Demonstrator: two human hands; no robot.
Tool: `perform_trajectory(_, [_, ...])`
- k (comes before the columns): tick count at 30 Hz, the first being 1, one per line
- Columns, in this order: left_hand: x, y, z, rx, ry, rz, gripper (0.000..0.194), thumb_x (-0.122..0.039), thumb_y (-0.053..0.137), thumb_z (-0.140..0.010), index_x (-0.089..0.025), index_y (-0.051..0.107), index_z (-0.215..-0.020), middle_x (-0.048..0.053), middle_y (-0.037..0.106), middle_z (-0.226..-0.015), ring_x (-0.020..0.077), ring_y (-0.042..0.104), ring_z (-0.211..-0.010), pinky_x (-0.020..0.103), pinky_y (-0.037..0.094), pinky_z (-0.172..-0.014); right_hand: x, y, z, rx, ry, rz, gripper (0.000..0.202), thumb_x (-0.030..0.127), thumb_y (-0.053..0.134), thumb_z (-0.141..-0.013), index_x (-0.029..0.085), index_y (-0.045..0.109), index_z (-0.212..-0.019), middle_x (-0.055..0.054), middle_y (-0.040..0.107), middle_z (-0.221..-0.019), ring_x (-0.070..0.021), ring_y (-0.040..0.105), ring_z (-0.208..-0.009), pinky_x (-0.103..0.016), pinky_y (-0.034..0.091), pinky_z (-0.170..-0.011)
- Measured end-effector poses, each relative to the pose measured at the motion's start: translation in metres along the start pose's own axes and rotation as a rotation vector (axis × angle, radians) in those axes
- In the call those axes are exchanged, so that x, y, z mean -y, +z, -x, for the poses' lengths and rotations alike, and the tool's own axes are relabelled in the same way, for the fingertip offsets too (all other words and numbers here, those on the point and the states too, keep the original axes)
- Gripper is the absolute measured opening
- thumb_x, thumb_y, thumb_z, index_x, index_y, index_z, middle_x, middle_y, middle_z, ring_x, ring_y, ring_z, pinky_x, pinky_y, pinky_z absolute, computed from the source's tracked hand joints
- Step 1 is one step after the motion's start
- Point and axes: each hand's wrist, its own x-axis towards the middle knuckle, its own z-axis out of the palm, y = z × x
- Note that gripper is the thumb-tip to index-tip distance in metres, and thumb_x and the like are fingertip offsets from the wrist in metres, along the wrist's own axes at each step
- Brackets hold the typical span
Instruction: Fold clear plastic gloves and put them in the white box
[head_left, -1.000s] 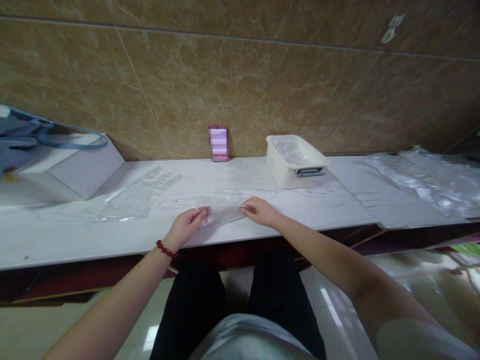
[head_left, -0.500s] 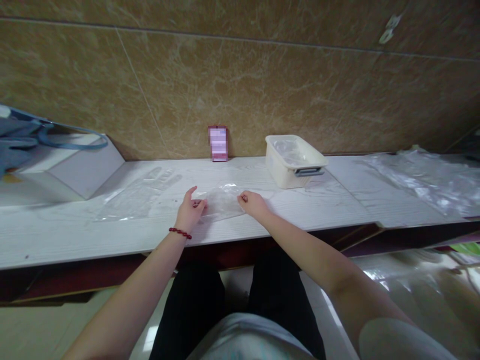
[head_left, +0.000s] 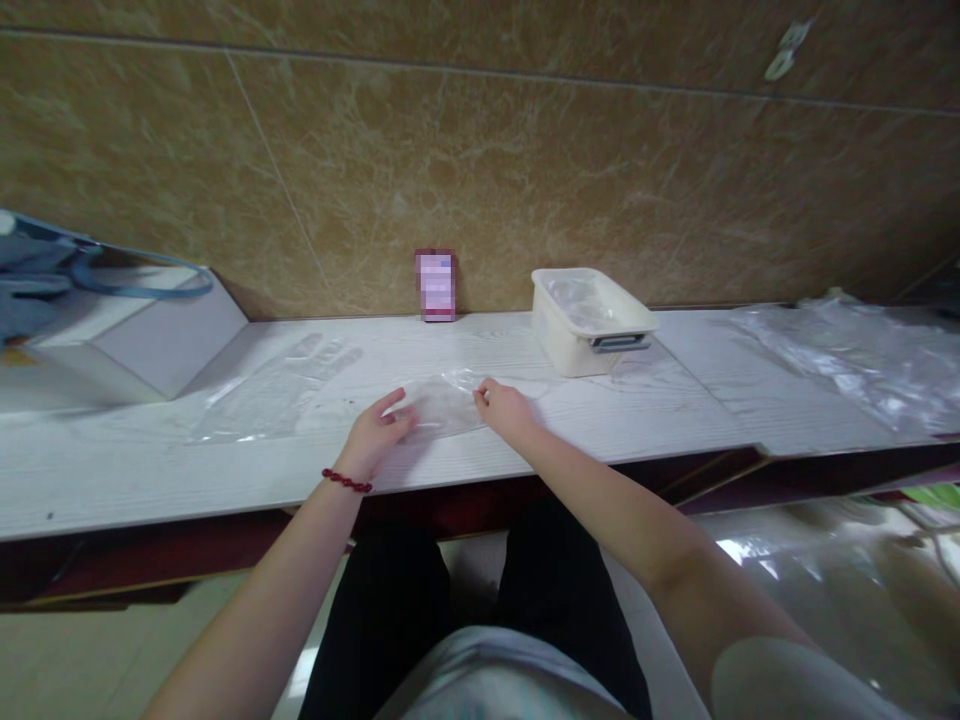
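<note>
White wood-grain countertop [head_left: 465, 345], long and narrow, backed by brown marbled wall tile [head_left: 480, 180] with pale veins and thin straight joints. Both hands work near its front edge. Right hand [head_left: 504, 408]: thumb and fingertips pinched together on the right end of a clear plastic film piece [head_left: 442, 405], thin, creased, glossy. Left hand [head_left: 379, 432]: fingers spread loosely, thumb and fingertips at the film's left end; can't tell if it has hold or only touches. Film lies between the two hands, low over the counter or on it.

Around the grip: cream plastic bin [head_left: 574, 340], rounded corners, grey clip handle, clear plastic inside, beyond and to the right of the right hand. Phone [head_left: 436, 287] propped upright against the tile, straight beyond the film, screen blurred. Flat clear plastic sheet [head_left: 259, 400] left of the left hand; white angular box [head_left: 165, 340] past it, blue strap [head_left: 142, 291] and cloth on top. Far right of the right hand, big crumpled heap of shiny clear plastic [head_left: 862, 355]. Nothing stands between the hands and the film.
</note>
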Motion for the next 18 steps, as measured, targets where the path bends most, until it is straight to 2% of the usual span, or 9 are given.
perform_trajectory(4, [0.000,0.006,-0.001,0.030,-0.037,0.013,0.065,-0.007,0.061,-0.064,-0.017,0.038,-0.123,0.012,0.061,-0.096,0.0098,0.059,-0.060,0.018,0.043,-0.048,-0.001,0.000,-0.002,-0.009,0.013,-0.005,0.029,0.040,0.032,-0.084,0.022,0.052,-0.093,-0.005,0.063,-0.079,-0.0176,0.058,-0.074,-0.026,0.039,-0.059])
perform_trajectory(8, [0.007,0.005,-0.010,-0.015,0.010,-0.046,0.059,-0.010,0.060,-0.066,-0.016,0.041,-0.121,0.011,0.062,-0.096,0.0114,0.060,-0.068,0.020,0.047,-0.055,-0.002,0.000,-0.006,-0.001,0.036,-0.006,0.028,0.041,0.033,-0.083,0.023,0.053,-0.091,-0.004,0.063,-0.079,-0.0180,0.058,-0.074,-0.027,0.039,-0.059])
perform_trajectory(10, [0.009,0.002,-0.015,-0.053,0.064,-0.164,0.053,-0.016,0.059,-0.067,-0.016,0.044,-0.118,0.010,0.061,-0.098,0.0132,0.060,-0.073,0.022,0.048,-0.058,-0.002,0.000,-0.007,0.007,0.041,-0.001,0.026,0.039,0.035,-0.082,0.022,0.054,-0.090,-0.004,0.063,-0.080,-0.0179,0.057,-0.075,-0.027,0.039,-0.062])
perform_trajectory(13, [0.008,-0.002,-0.020,-0.116,0.146,-0.461,0.044,-0.023,0.055,-0.070,-0.015,0.050,-0.113,0.009,0.062,-0.095,0.0159,0.060,-0.078,0.026,0.048,-0.066,-0.001,0.001,-0.009,-0.042,0.004,0.014,0.022,0.035,0.040,-0.080,0.021,0.056,-0.086,-0.006,0.061,-0.084,-0.0178,0.054,-0.081,-0.029,0.038,-0.070])
perform_trajectory(15, [0.006,-0.004,-0.022,-0.150,0.183,-0.642,0.041,-0.024,0.052,-0.071,-0.013,0.053,-0.111,0.009,0.063,-0.093,0.0172,0.060,-0.081,0.027,0.046,-0.071,0.000,0.002,-0.010,-0.098,0.009,0.021,0.019,0.034,0.044,-0.077,0.021,0.057,-0.083,-0.006,0.059,-0.089,-0.0195,0.051,-0.088,-0.033,0.035,-0.075])
perform_trajectory(18, [0.002,-0.002,-0.026,-0.167,0.219,-0.775,0.036,-0.023,0.049,-0.071,-0.011,0.057,-0.104,0.009,0.064,-0.093,0.0169,0.059,-0.083,0.026,0.044,-0.075,0.002,0.003,-0.012,-0.129,0.070,0.007,0.018,0.035,0.047,-0.073,0.022,0.057,-0.082,-0.005,0.057,-0.092,-0.0225,0.047,-0.092,-0.039,0.033,-0.076])
